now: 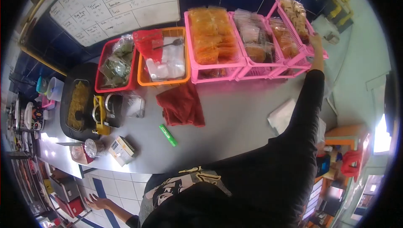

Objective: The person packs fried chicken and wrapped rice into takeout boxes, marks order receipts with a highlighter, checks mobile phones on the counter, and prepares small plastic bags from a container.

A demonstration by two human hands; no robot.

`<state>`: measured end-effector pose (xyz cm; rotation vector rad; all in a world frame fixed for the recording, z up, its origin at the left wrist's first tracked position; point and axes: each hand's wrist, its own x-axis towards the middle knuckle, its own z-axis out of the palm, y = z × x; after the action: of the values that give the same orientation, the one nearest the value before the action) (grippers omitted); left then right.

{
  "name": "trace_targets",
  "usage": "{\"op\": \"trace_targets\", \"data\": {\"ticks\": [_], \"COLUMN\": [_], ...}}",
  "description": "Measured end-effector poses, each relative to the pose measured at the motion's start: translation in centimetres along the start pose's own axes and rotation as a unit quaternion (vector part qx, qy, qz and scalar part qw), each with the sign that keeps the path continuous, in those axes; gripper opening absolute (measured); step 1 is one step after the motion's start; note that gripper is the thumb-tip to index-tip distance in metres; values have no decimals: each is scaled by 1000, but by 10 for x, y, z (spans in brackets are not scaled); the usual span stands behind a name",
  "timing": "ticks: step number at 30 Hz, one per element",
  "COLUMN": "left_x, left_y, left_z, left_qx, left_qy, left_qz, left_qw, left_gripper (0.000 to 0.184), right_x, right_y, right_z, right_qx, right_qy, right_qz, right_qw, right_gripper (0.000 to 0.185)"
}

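Note:
My right hand point(316, 42) is stretched out to the far right, at the end of the rightmost pink basket point(308, 43), which holds packed brown snacks point(294, 14). Its fingers are too small and partly hidden to show whether they grip the rim. A clear plastic bag point(327, 30) lies just beyond it. Low on the left, my left hand point(97, 202) hangs over the tiled floor, away from the counter, with its fingers spread and nothing in it.
More pink baskets point(240, 62) of packets stand along the wall, beside an orange basket point(183, 79) and a red basket point(100, 88). On the counter point(235, 119) lie a red cloth point(181, 105), a green box point(168, 135), a white carton point(122, 150) and a yellow tape dispenser point(100, 114).

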<state>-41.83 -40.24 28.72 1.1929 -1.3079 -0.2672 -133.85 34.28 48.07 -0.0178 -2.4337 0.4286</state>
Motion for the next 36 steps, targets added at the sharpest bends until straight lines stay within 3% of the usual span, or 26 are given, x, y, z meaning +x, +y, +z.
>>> {"op": "trace_targets", "data": {"ticks": [1,3,5,7,9,10,13,15,16,18,22,24,25,26,28,30,32,33,35,36], "left_x": [0,-13,-14,-10,-2,3,-6,-11,-11,-20,-23,-20,-16,-12,4,30,65,83,117,132], "left_y": [1,51,33,8,-17,-32,-4,18,30,40,24,19,9,-5,-34,-52,-56,-70,-81,-89], "left_z": [-1,8,5,7,10,11,34,42,50,57,64,69,71,75,83,93,99,103,110,115], "left_qx": [31,-159,-121,-82,-56,10,-235,-110,-183,-106,-72,-52,-58,-65,-66,-66,-26,0,11,28], "left_qy": [-9,92,70,49,5,-20,23,-21,-3,-63,-136,-167,-185,-204,-218,-233,-260,-259,-283,-306], "left_qz": [38,-172,-137,-102,-33,10,-132,-112,-202,-103,-46,-63,-66,-69,-54,-38,44,84,70,55], "left_qw": [999,968,981,990,998,1000,963,987,962,987,987,983,979,974,972,969,964,962,956,950], "left_gripper": [37,37,36,35,35,35,36,27,24,21,15,16,17,18,18,17,15,15,16,16], "right_x": [2,-5,-11,-12,8,5,0,-26,-42,-79,-184,-238,-265,-298,-350,-400,-435,-453,-477,-480], "right_y": [0,-8,-22,-37,-28,-55,-134,-217,-255,-328,-470,-528,-556,-589,-631,-677,-705,-714,-720,-719], "right_z": [-7,-19,-36,-55,-72,-91,-135,-163,-159,-155,-114,-62,-38,-32,42,92,126,148,186,191], "right_qx": [17,63,106,106,152,121,119,71,86,282,379,459,414,423,586,662,553,552,312,307], "right_qy": [-48,-86,-124,-43,-40,-18,57,95,89,51,-130,-246,-275,-335,-342,-344,-362,-357,-138,-112], "right_qz": [30,52,72,64,-51,-76,-169,-215,-231,-260,-294,-242,-215,-168,-137,18,108,108,2,-21], "right_qw": [998,993,984,991,986,990,977,969,965,922,868,819,841,825,722,666,743,745,940,945], "right_gripper": [33,33,32,28,22,23,28,28,28,23,20,17,16,17,15,13,20,20,25,23]}}
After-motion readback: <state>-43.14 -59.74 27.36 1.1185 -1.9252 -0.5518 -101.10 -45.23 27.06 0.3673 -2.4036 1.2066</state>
